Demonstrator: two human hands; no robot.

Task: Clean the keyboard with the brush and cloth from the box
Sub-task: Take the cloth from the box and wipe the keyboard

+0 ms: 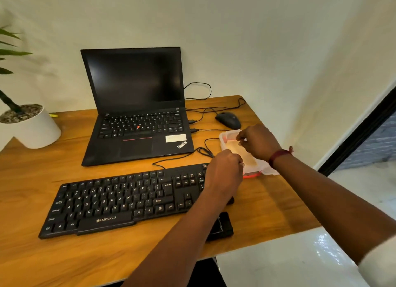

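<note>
Two hands meet at a translucent plastic box that sits just beyond the right end of the black Zebronics keyboard. The keyboard's long axis runs from near left to far right, its legends facing the person. The box's long axis runs away from the keyboard's right end, towards the black mouse. The left hand hangs over the keyboard's number pad, fingers curled onto the box's near left edge. The right hand pinches the box's far rim between thumb and fingertips. Something pale shows through the lid (what it is, I cannot tell). An open ThinkPad laptop, screen dark, stands behind the keyboard, and a flat black object lies at the keyboard's near right corner.
</note>
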